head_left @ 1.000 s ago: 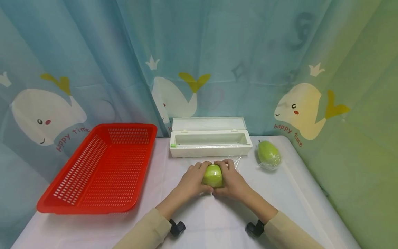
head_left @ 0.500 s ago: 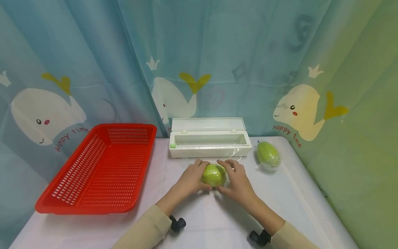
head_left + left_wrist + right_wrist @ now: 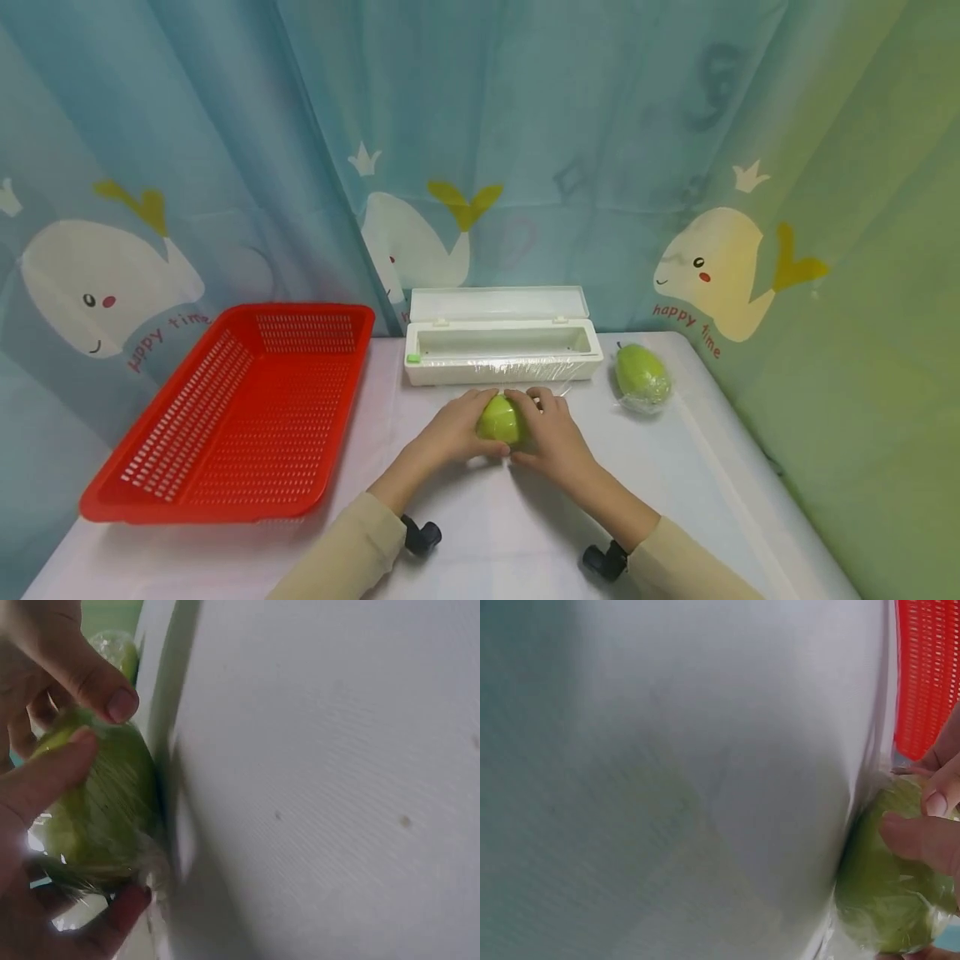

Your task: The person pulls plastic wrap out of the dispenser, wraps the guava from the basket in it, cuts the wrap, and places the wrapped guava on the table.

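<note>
A green fruit [image 3: 497, 420], pear-like in shape, is wrapped in clear cling film at the middle of the white-covered table. My left hand [image 3: 456, 429] grips its left side, with the thumb toward me. From the right, my right hand [image 3: 557, 437] curls its fingers and thumb round the other side. Loose film bunches along the fruit's edge in the left wrist view, where the wrapped fruit [image 3: 112, 795] shows between the fingers. Both thumbs nearly meet at the near side. The wrapped fruit [image 3: 889, 877] also shows crinkled film in the right wrist view.
Just behind the hands is a white cling-film box [image 3: 502, 371], its lid raised, film stretched over its front. A second film-wrapped green fruit [image 3: 642, 375] with a stem lies at the right. A red plastic basket [image 3: 262, 425] stands at the left. A patterned curtain [image 3: 570, 125] hangs behind.
My right hand parted slightly from the fruit half a second ago and now closes round it again. The fruit has turned between the hands, and film now shows across the box's front.
</note>
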`<state>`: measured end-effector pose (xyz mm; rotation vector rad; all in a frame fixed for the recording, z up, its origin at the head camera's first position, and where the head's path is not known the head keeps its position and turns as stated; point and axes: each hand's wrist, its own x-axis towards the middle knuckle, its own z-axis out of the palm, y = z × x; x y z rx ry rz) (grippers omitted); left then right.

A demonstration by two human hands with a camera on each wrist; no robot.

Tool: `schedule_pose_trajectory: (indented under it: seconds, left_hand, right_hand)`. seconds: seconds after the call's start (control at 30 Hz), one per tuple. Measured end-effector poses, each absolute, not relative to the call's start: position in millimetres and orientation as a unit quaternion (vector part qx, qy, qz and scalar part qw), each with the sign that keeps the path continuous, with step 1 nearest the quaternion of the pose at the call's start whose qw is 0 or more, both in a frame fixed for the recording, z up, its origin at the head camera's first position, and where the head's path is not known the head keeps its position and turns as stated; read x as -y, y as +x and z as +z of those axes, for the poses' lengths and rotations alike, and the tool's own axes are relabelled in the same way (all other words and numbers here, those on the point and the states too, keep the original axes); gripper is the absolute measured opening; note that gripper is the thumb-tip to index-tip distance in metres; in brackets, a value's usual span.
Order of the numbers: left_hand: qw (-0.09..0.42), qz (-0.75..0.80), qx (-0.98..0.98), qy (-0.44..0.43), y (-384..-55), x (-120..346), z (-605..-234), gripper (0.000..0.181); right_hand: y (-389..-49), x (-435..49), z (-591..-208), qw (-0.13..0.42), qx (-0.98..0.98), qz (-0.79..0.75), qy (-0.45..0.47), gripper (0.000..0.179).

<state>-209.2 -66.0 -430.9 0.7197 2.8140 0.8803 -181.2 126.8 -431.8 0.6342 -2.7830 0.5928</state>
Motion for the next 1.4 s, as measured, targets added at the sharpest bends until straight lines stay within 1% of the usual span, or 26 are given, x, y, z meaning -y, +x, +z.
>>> schedule_pose_trajectory:
  seconds: [0.13, 0.3, 0.4, 0.5, 0.6, 0.7, 0.8, 0.93, 1.03, 1.2, 1.27, 1.4]
  left_hand:
    - [0.059, 0.324, -0.918, 0.222, -207, 69, -434, 0.098]
    - [0.045, 0.345, -0.914, 0.208, -205, 68, -435, 0.085]
    - [0.021, 0.339, -0.92, 0.198, -202, 66, -436, 0.081]
    - [-0.01, 0.321, -0.927, 0.195, -196, 62, -439, 0.087]
    - [-0.04, 0.297, -0.931, 0.21, -190, 56, -442, 0.089]
    - [-0.064, 0.275, -0.934, 0.22, -187, 52, -443, 0.084]
    - [-0.076, 0.261, -0.938, 0.215, -188, 51, -442, 0.082]
    - [-0.07, 0.252, -0.942, 0.212, -194, 51, -439, 0.083]
    - [-0.07, 0.25, -0.942, 0.212, -200, 51, -437, 0.084]
    - [-0.08, 0.245, -0.944, 0.207, -208, 52, -438, 0.082]
    - [-0.081, 0.242, -0.945, 0.206, -211, 53, -438, 0.081]
    - [-0.078, 0.252, -0.942, 0.207, -216, 56, -437, 0.08]
  right_hand:
    - [-184, -124, -434, 0.117, 0.953, 0.178, 0.214, 0.093]
    - [-187, -120, -435, 0.119, 0.959, 0.156, 0.202, 0.09]
    - [-190, -119, -434, 0.123, 0.961, 0.152, 0.194, 0.087]
    - [-192, -118, -434, 0.135, 0.96, 0.154, 0.192, 0.086]
    - [-195, -119, -435, 0.154, 0.956, 0.147, 0.202, 0.084]
    - [-197, -119, -437, 0.175, 0.952, 0.128, 0.215, 0.083]
    - [-199, -119, -436, 0.185, 0.949, 0.122, 0.223, 0.084]
    - [-202, -119, -434, 0.168, 0.95, 0.127, 0.232, 0.093]
    - [-207, -118, -434, 0.15, 0.953, 0.134, 0.228, 0.096]
    - [-217, -123, -433, 0.124, 0.952, 0.17, 0.222, 0.084]
    - [-220, -126, -432, 0.117, 0.95, 0.183, 0.224, 0.082]
    - [-225, -127, -431, 0.127, 0.947, 0.191, 0.225, 0.082]
